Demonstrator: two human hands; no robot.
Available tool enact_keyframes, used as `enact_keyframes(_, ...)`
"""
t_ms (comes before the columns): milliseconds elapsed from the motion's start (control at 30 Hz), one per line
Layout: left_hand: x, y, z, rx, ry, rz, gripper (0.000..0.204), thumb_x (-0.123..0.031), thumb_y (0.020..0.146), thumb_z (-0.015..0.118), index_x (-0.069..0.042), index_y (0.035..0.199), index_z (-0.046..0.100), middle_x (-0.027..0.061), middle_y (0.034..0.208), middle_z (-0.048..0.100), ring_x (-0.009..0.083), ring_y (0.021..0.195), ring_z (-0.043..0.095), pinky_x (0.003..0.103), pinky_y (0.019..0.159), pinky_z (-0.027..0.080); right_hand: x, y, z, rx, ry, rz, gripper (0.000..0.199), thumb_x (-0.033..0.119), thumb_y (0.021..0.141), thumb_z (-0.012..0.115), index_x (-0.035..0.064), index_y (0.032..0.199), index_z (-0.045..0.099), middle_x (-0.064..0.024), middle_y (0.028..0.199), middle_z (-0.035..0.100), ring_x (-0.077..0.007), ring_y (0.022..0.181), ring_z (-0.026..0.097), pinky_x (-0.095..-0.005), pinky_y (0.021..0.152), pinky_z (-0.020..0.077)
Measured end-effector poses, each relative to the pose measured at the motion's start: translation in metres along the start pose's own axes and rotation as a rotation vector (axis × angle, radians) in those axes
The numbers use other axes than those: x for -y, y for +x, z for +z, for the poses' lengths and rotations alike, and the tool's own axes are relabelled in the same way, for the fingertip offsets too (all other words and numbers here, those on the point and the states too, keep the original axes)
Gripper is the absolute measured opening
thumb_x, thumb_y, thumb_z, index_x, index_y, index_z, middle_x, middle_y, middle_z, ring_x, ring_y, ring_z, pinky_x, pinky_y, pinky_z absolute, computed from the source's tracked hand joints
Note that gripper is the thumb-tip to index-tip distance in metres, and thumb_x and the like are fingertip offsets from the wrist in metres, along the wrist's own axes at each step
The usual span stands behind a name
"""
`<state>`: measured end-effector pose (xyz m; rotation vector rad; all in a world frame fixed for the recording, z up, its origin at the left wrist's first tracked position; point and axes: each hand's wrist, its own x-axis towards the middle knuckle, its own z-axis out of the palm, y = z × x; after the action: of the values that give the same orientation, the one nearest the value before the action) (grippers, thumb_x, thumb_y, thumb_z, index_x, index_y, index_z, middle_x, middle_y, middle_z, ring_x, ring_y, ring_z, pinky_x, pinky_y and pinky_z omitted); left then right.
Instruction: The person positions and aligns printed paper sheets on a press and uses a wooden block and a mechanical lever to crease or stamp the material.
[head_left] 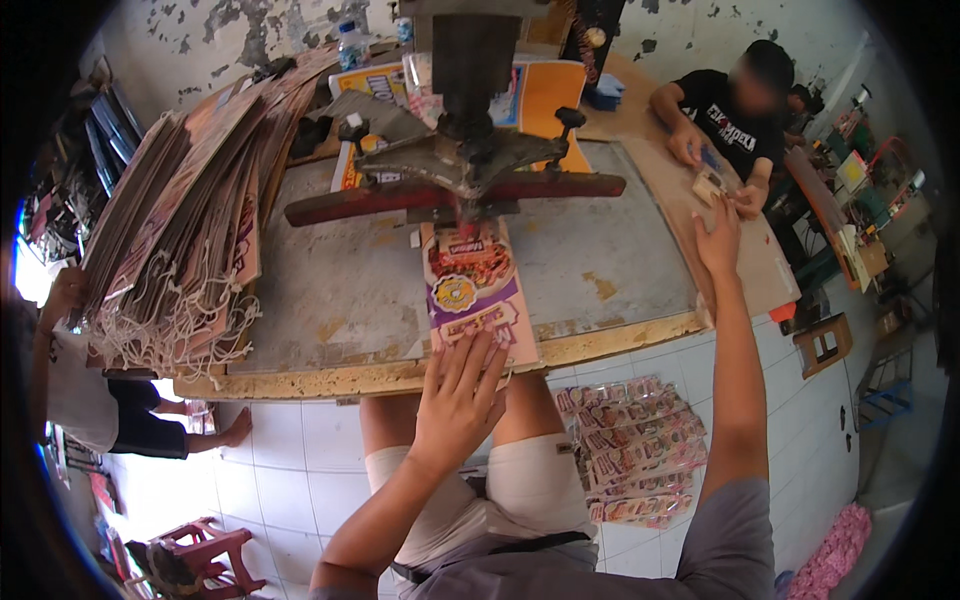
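Note:
A printed card [470,305] in pink, purple and orange lies on the worn grey table top [350,280], its near end at the front edge. My left hand [460,395] rests flat on that near end, fingers stretched out. The card's far end is under a metal press [465,170] with red-edged side arms, where it is partly hidden. At the right side, my right hand [718,245] reaches out with fingers extended. Its fingertips are close to a small tan block-like thing [708,187] near a co-worker's hands; I cannot tell whether they touch it.
On the left lies a large stack of printed boards [180,200] with white strings hanging over the edge. A co-worker [730,115] sits at the right; another person [85,370] stands left. Wrapped printed packs [640,450] lie on the tiled floor, and a red stool [215,555] stands lower left.

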<state>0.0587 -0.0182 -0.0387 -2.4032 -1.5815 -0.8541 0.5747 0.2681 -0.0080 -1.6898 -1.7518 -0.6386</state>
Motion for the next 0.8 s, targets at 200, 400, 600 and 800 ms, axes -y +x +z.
enact_keyframes(200, -0.008, 0.003, 0.023, -0.058, 0.092, -0.008, 0.058, -0.027, 0.093, 0.077, -0.013, 0.148, 0.066, 0.0094, 0.164, 0.058, 0.0307, 0.152, 0.053, 0.052, 0.125, 0.035, -0.008, 0.015, 0.027, 0.066, -0.115, 0.069, 0.071, 0.037, 0.104, 0.071, 0.0091, 0.164, 0.047, -0.0209, 0.17, 0.046, -0.0414, 0.159, 0.04, -0.0565, 0.129, 0.0338)
enact_keyframes(400, -0.005, 0.001, 0.039, -0.179, 0.152, -0.013, 0.063, -0.027, 0.086, 0.082, -0.021, 0.148, 0.069, 0.0047, 0.161, 0.062, 0.0271, 0.146, 0.057, 0.048, 0.123, 0.036, -0.017, 0.013, 0.038, 0.189, -0.037, 0.165, 0.074, 0.039, 0.103, 0.071, 0.0102, 0.167, 0.045, -0.0201, 0.171, 0.045, -0.0398, 0.16, 0.039, -0.0556, 0.131, 0.0317)
enact_keyframes(600, -0.003, 0.004, 0.043, -0.235, 0.226, 0.03, 0.062, -0.029, 0.085, 0.083, -0.025, 0.146, 0.072, 0.0011, 0.155, 0.067, 0.0238, 0.141, 0.062, 0.044, 0.12, 0.038, -0.023, 0.022, 0.036, 0.203, -0.186, 0.069, 0.074, 0.038, 0.105, 0.07, 0.0079, 0.167, 0.043, -0.0198, 0.171, 0.045, -0.0389, 0.16, 0.039, -0.0522, 0.132, 0.0314)
enact_keyframes(800, -0.002, 0.003, 0.045, -0.251, 0.28, 0.038, 0.055, -0.035, 0.089, 0.083, -0.026, 0.142, 0.074, -0.0022, 0.153, 0.069, 0.0208, 0.137, 0.064, 0.041, 0.12, 0.038, -0.033, 0.044, 0.049, 0.323, -0.212, 0.138, 0.066, 0.032, 0.11, 0.062, 0.0092, 0.168, 0.042, -0.0183, 0.173, 0.043, -0.0366, 0.163, 0.036, -0.0523, 0.132, 0.0303)
